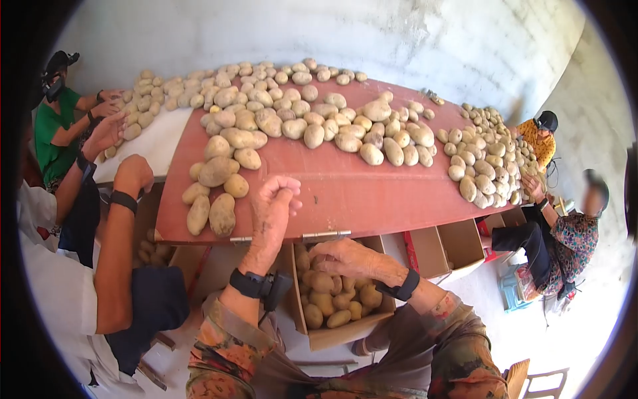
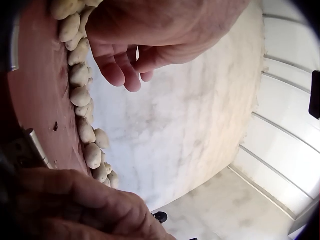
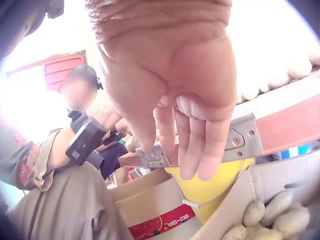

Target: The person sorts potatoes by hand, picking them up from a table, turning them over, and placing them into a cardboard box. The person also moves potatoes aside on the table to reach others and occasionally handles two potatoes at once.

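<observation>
My left hand (image 1: 276,206) is raised over the front edge of the red table (image 1: 372,199), its fingers loosely bent. Nothing shows between those fingers in the left wrist view, where the hand (image 2: 150,35) hangs at the top. Below and to the right, my right hand (image 1: 352,258) is over a cardboard box (image 1: 345,338) of potatoes (image 1: 335,302). The right wrist view has this hand (image 3: 172,90) with long, relaxed fingers and no potato in them. Nearest my left hand on the table lie several loose potatoes (image 1: 222,214).
A long heap of potatoes (image 1: 292,126) runs along the table's back, and another heap (image 1: 488,156) lies at the right. Metal hinges (image 1: 325,234) sit on the front edge. A yellow bucket (image 3: 215,185) stands below. People sit at both sides, one arm (image 1: 116,246) close at left.
</observation>
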`<action>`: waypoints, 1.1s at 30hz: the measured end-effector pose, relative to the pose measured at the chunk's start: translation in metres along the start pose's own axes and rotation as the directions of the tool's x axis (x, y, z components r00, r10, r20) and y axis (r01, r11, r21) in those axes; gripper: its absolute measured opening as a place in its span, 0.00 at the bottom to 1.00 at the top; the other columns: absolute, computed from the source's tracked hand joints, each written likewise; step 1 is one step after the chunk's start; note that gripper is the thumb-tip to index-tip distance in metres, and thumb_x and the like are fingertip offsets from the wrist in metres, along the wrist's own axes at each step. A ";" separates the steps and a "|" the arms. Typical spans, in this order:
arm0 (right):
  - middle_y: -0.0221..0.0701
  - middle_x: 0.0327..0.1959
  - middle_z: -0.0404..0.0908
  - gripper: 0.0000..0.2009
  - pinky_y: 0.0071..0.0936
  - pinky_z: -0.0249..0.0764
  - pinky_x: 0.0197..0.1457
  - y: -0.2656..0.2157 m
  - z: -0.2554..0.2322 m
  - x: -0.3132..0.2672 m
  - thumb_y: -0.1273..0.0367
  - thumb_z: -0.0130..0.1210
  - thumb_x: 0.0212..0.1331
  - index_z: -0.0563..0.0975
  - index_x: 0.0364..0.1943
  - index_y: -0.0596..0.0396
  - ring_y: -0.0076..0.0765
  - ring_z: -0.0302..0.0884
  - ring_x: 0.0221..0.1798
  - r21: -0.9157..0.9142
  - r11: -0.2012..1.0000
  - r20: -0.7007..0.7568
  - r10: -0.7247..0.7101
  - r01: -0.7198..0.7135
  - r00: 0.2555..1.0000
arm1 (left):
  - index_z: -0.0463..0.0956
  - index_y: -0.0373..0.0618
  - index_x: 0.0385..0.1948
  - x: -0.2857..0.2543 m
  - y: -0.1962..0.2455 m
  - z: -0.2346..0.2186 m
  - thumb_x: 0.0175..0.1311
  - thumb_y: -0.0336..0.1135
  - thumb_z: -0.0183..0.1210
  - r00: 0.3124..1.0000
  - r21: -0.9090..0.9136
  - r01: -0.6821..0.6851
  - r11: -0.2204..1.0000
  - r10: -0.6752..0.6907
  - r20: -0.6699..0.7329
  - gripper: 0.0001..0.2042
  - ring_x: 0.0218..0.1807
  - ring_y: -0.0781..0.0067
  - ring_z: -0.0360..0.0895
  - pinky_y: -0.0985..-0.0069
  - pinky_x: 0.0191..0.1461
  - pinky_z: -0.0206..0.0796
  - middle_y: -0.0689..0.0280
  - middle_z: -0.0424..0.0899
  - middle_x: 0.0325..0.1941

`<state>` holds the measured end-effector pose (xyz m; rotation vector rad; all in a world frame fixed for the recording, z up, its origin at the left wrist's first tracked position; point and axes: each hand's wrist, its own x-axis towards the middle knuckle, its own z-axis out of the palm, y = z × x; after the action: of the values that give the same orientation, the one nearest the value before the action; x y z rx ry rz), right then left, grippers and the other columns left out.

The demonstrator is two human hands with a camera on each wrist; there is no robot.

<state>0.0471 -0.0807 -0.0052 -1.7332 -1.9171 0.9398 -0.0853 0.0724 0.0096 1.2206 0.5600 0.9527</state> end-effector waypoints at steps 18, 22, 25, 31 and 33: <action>0.42 0.54 0.71 0.19 0.45 0.75 0.55 0.053 -0.065 0.026 0.66 0.61 0.54 0.76 0.51 0.51 0.51 0.71 0.59 -0.397 0.877 -0.639 -0.054 -0.269 0.767 | 0.79 0.41 0.35 -0.003 0.005 0.003 0.64 0.27 0.51 0.992 0.071 0.098 0.993 -0.103 0.069 0.07 0.27 0.79 0.77 0.82 0.29 0.68 0.66 0.81 0.32; 0.43 0.59 0.66 0.21 0.49 0.70 0.62 0.070 -0.096 0.036 0.66 0.62 0.53 0.74 0.53 0.50 0.54 0.62 0.66 -0.322 0.829 -0.695 0.122 -0.458 0.709 | 0.79 0.40 0.35 -0.002 0.003 0.005 0.64 0.27 0.51 0.991 0.075 0.096 0.993 -0.102 0.081 0.07 0.27 0.79 0.77 0.82 0.29 0.68 0.67 0.81 0.31; 0.44 0.63 0.63 0.24 0.50 0.65 0.66 0.096 -0.113 0.049 0.66 0.62 0.52 0.73 0.57 0.47 0.54 0.60 0.69 -0.342 0.753 -0.712 0.183 -0.562 0.678 | 0.80 0.40 0.36 -0.001 0.003 0.006 0.64 0.27 0.51 0.991 0.078 0.105 0.991 -0.111 0.073 0.07 0.27 0.79 0.77 0.82 0.30 0.68 0.67 0.81 0.31; 0.46 0.68 0.59 0.25 0.48 0.64 0.69 0.128 -0.138 0.068 0.65 0.63 0.51 0.77 0.57 0.38 0.59 0.59 0.69 -0.245 0.747 -0.593 0.389 -0.618 0.705 | 0.80 0.40 0.37 0.000 0.003 0.004 0.65 0.27 0.51 0.991 0.067 0.097 0.993 -0.103 0.082 0.08 0.28 0.79 0.78 0.82 0.29 0.68 0.66 0.81 0.32; 0.46 0.66 0.60 0.24 0.48 0.67 0.67 0.136 -0.139 0.068 0.65 0.63 0.51 0.78 0.56 0.37 0.60 0.62 0.66 -0.298 0.724 -0.618 0.351 -0.622 0.704 | 0.80 0.40 0.36 0.003 0.002 0.004 0.64 0.27 0.50 0.992 0.082 0.082 0.993 -0.089 0.092 0.08 0.28 0.79 0.78 0.82 0.29 0.68 0.66 0.82 0.32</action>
<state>0.2283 0.0178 -0.0133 -2.5735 -1.3797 0.0362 -0.0814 0.0730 0.0133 1.2948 0.5735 0.8023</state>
